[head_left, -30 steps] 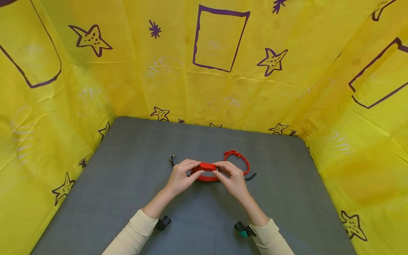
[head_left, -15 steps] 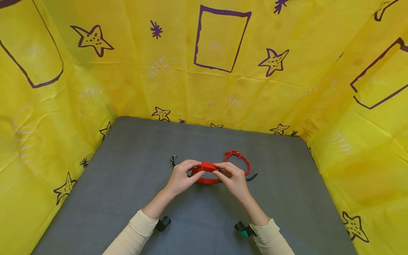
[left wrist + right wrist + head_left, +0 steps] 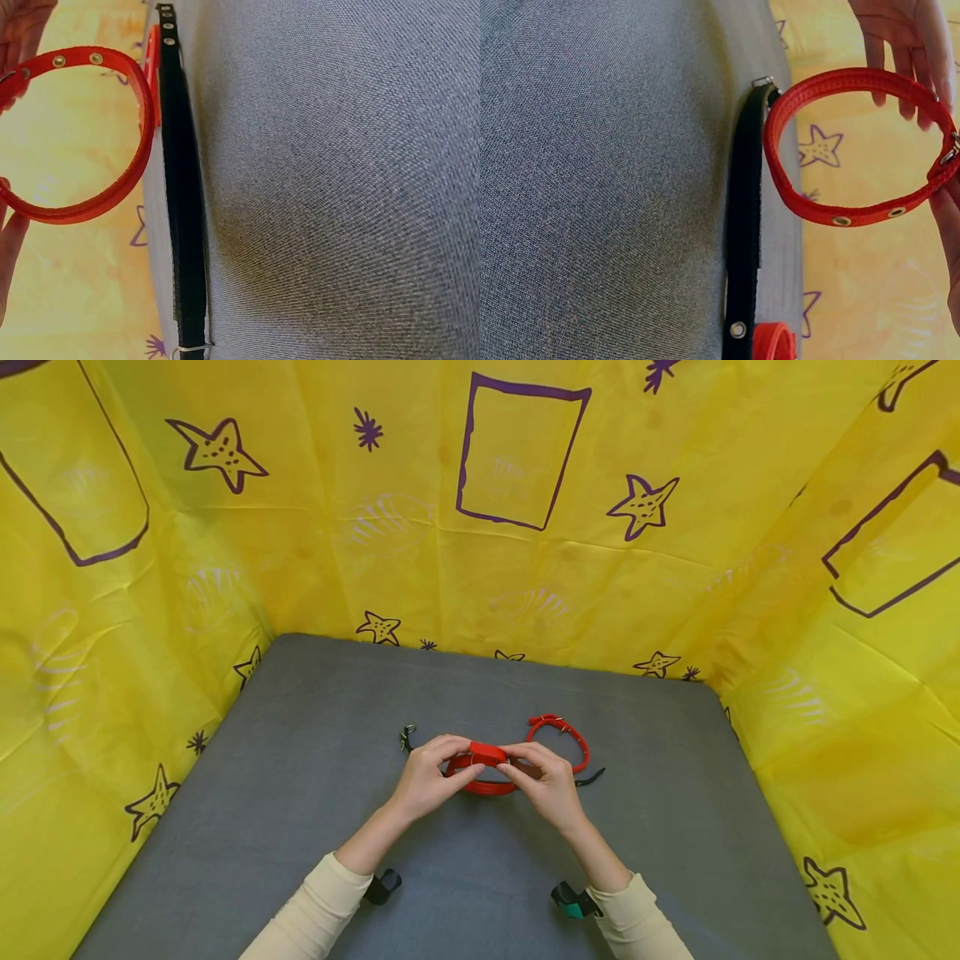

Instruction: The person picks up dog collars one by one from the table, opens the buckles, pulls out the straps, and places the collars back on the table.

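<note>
A red collar (image 3: 490, 788), closed into a loop, is held above the table between both hands. The left hand (image 3: 427, 777) pinches the left side of its upper stretch with thumb and fingers. Opposite, the right hand (image 3: 551, 783) pinches the right side the same way. In the right wrist view the metal buckle (image 3: 950, 156) shows at the fingers, and eyelets (image 3: 841, 221) line the band. Behind the loop a black collar (image 3: 184, 210) lies stretched out on the table; in the head view the hands hide its middle.
Another red collar (image 3: 584, 748) lies looped at the back right of the hands. The grey table (image 3: 337, 693) is bordered by yellow cloth walls (image 3: 300, 560) with purple drawings. Black straps (image 3: 383, 887) sit at both wrists.
The red collar's upper stretch has tilted and shifted slightly between the fingers. Both hands keep their grip in nearly the same place; the other collars have not moved.
</note>
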The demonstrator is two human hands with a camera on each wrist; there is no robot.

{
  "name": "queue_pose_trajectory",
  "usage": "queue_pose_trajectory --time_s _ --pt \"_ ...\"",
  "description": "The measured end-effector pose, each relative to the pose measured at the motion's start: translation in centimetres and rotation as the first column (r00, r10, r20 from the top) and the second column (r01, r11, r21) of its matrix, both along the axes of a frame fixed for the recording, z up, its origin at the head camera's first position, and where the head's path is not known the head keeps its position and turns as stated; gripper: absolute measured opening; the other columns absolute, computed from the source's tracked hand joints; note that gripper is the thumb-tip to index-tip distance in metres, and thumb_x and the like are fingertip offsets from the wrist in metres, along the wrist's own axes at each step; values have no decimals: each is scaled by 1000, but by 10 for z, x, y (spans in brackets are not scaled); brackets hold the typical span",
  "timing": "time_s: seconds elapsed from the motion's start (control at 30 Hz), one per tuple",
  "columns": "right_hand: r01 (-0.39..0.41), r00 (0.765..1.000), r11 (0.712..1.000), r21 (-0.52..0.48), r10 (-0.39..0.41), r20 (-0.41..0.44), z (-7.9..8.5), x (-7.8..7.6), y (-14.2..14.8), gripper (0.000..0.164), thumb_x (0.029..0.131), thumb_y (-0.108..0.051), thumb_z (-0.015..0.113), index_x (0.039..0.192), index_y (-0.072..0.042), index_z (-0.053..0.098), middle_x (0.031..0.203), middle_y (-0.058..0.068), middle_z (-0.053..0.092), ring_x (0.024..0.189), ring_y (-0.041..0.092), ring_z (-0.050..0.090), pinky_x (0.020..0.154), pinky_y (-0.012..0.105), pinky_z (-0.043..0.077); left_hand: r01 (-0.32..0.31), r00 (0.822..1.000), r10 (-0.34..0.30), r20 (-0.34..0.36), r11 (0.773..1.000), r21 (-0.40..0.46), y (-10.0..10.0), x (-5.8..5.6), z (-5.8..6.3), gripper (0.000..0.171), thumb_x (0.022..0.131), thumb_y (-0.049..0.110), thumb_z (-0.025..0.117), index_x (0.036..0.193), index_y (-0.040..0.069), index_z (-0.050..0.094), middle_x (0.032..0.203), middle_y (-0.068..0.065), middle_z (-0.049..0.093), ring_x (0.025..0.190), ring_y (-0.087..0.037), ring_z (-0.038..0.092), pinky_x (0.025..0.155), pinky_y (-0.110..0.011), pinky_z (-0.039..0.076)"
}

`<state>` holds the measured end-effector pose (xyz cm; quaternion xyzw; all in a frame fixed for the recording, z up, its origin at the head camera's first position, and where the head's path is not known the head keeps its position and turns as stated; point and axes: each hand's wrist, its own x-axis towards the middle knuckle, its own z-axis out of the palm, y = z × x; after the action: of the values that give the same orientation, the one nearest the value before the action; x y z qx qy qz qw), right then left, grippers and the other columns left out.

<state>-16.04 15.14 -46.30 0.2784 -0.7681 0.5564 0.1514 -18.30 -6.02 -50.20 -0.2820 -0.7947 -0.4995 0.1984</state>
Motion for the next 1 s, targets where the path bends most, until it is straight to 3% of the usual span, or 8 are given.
queue_pose_trajectory --time_s 0.23,0.43,1.0 --pt "-41 999 999 -19 41 -6 -1 -1 -1 24 78 13 73 102 10 70 99 20 69 91 30 67 76 32 57 27 999 -27 -31 999 -20 3 -3 3 14 80 17 82 93 14 76 96 3 70 85 -12 61 66 -31 53" --pt "-51 999 999 -12 50 -21 0 0 -3 25 79 13 73 103 10 69 99 20 68 92 30 67 73 42 58 52 997 -52 -65 999 -9 8 -4 4 15 77 12 83 91 11 77 93 1 71 84 -12 63 66 -26 54" --pt "-52 998 999 -7 52 -39 8 4 -8 25 79 12 74 103 9 70 98 20 69 90 31 67 73 51 56 35 999 -36 -34 999 -40 11 0 5 16 76 10 84 90 8 77 86 -1 70 75 -11 62 62 -25 53"
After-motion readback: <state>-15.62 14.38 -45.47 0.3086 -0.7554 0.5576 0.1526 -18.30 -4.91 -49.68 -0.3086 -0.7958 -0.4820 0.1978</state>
